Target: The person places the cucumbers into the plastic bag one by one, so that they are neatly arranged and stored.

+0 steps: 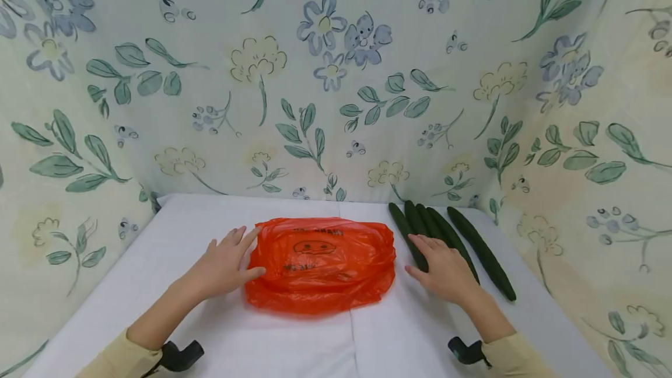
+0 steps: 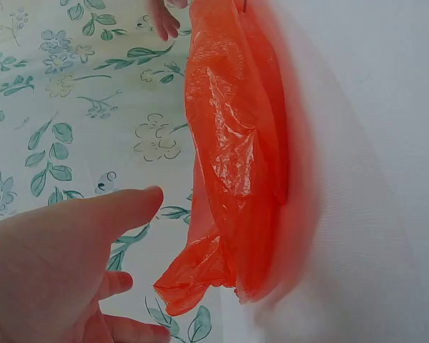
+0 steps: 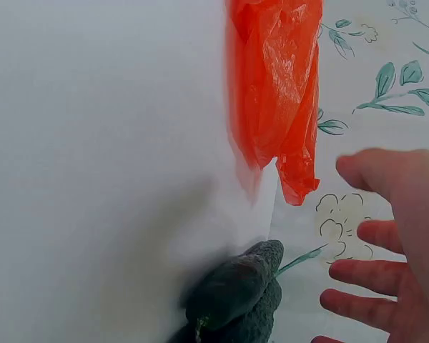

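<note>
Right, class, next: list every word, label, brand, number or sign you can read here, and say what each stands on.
Upper dark lettering on the red plastic bag: too blurred and creased to read.
Lower dark lettering on the same bag: also unreadable.
No writing shows on the cucumbers or floral cloth.
So nothing can be quoted.
</note>
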### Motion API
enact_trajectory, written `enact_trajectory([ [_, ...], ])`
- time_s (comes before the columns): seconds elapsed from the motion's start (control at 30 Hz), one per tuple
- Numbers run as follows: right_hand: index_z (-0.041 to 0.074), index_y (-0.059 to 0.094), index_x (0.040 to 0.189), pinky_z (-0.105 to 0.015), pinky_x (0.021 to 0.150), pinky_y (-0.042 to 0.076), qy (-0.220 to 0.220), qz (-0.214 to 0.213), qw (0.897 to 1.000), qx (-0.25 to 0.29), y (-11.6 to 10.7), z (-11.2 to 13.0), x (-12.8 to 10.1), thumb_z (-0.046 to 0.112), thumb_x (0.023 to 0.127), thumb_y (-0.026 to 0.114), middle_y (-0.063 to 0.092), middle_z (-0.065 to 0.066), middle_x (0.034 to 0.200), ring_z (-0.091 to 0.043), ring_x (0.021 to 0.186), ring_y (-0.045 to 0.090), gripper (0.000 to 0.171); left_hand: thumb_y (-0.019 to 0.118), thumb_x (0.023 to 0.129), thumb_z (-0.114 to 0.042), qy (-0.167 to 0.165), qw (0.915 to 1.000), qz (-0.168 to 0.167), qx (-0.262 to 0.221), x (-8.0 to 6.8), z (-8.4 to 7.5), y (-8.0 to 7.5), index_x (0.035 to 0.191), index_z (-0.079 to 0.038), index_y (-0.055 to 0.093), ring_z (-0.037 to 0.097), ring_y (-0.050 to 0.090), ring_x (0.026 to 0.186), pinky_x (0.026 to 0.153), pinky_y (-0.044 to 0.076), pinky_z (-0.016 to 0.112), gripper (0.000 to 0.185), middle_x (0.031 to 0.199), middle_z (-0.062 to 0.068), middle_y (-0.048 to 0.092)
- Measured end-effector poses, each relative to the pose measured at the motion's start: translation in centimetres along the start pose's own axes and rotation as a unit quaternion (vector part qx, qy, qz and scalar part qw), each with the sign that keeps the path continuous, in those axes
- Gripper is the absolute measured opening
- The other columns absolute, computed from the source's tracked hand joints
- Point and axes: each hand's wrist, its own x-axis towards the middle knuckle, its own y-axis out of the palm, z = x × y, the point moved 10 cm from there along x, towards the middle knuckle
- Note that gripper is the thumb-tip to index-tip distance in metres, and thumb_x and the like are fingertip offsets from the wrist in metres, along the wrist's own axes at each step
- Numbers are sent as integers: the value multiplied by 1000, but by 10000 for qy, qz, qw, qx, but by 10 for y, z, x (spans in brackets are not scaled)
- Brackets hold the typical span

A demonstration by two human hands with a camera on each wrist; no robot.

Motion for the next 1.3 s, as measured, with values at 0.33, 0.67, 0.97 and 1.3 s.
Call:
enact_trajectory([
  [0.33,6,59,137,-27,54,49,1160,-203,9829,1416,5,-24,11,32,94,70,65,-7,88,-19,67,52,52,75,87,-48,-264,9966,140,-774,16,3,5,159,-18,28,44,49,134,90,54,63,91,153,23,44],
  [0.67,0,62,132,-28,55,48,1990,-23,9593,2004,27,-47,12,35,93,69,63,-10,82,-22,70,54,53,74,87,-48,-317,9941,550,-878,30,9,27,156,-26,34,46,46,135,89,54,63,83,154,25,39],
  [0.97,-5,59,134,-32,62,52,2348,80,9423,2383,38,-56,12,36,93,68,65,-13,85,-24,78,56,59,70,88,-56,-276,9964,544,-581,36,12,39,155,-27,38,47,46,134,93,50,68,79,153,25,41],
  [1.3,-4,60,134,-53,91,56,2619,132,9292,2604,47,-56,9,32,94,66,65,-28,126,-39,111,63,54,80,82,-47,-365,9970,567,-392,40,17,52,152,-19,44,43,46,131,101,43,70,84,147,24,46],
])
